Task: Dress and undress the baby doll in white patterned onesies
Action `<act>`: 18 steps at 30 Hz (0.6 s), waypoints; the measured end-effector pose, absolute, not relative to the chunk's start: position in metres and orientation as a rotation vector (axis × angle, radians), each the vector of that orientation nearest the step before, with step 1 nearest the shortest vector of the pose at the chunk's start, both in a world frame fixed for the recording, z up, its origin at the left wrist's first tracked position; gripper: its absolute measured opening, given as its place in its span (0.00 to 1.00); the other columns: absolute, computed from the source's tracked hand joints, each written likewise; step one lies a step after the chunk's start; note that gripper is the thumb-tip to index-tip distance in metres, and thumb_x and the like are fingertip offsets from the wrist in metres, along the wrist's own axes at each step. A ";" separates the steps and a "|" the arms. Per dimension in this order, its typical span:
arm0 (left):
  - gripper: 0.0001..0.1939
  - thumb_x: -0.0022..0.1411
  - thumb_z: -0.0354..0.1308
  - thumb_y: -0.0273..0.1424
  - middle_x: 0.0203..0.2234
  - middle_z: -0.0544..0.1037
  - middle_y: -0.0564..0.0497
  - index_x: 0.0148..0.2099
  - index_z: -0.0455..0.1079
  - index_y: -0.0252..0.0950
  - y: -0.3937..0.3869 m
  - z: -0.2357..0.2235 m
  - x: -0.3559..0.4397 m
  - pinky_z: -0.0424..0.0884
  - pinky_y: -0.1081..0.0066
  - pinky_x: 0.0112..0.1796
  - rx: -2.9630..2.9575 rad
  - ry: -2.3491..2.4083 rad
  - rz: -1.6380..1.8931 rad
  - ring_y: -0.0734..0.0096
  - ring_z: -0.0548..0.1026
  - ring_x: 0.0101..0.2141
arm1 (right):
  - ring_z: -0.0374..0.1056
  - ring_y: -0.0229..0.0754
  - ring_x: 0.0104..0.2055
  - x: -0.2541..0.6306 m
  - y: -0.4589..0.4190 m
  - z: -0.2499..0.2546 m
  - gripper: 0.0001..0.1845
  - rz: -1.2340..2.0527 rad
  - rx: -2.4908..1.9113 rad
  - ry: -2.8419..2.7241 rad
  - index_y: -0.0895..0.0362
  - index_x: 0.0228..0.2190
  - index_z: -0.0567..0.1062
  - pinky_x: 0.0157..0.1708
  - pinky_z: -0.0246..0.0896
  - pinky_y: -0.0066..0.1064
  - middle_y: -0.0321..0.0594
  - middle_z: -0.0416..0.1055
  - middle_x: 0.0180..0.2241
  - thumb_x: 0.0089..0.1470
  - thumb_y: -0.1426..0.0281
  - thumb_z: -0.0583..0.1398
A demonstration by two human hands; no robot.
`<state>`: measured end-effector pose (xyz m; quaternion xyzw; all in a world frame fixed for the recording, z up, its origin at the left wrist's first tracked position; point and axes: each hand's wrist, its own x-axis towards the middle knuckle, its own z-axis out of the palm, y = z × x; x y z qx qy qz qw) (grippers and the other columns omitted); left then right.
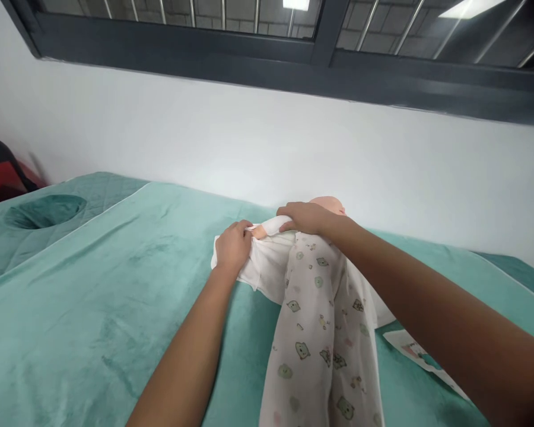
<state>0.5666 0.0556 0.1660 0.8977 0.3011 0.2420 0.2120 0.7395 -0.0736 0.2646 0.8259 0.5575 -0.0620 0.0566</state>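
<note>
A baby doll [331, 204] lies on the green bed cover, its head partly showing behind my right wrist. White baby clothing [271, 270] is spread around its body, and a small skin-coloured bit of its arm [258, 232] shows between my hands. My left hand [234, 248] is closed on the outer end of the white sleeve. My right hand [306, 218] grips the same sleeve nearer the shoulder, thumb below and fingers over the top. White trousers [311, 332] printed with small animals stretch from the doll toward me. My right forearm hides part of the doll.
The bed's green plush cover [115, 308] has a round hole [47, 211] at the left. A flat printed packet [427, 356] lies partly under my right forearm. Behind the bed stands a white wall [182, 130] below a dark window frame [182, 47]. A red and black object [2, 175] is at far left.
</note>
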 end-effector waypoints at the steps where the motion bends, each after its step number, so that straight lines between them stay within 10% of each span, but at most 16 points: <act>1: 0.16 0.66 0.45 0.30 0.44 0.78 0.52 0.51 0.70 0.47 0.056 0.164 0.565 0.68 0.66 0.38 2.507 0.832 0.653 0.60 0.75 0.44 | 0.67 0.44 0.38 0.741 -0.078 0.267 0.19 -0.178 2.533 1.688 0.48 0.43 0.73 0.37 0.55 0.33 0.40 0.71 0.43 0.58 0.50 0.56; 8: 0.24 0.64 0.50 0.28 0.50 0.73 0.45 0.62 0.59 0.40 0.046 0.163 0.560 0.67 0.61 0.43 2.760 0.648 0.681 0.55 0.71 0.49 | 0.68 0.49 0.46 0.720 -0.076 0.259 0.20 -0.209 2.627 1.754 0.49 0.46 0.72 0.41 0.59 0.34 0.41 0.72 0.46 0.56 0.53 0.58; 18: 0.12 0.67 0.51 0.40 0.43 0.74 0.48 0.49 0.67 0.42 0.061 0.160 0.551 0.67 0.61 0.42 2.831 0.778 0.531 0.58 0.70 0.46 | 0.61 0.52 0.60 0.723 -0.109 0.239 0.26 -0.248 2.943 1.693 0.52 0.55 0.71 0.59 0.55 0.42 0.41 0.66 0.59 0.62 0.55 0.49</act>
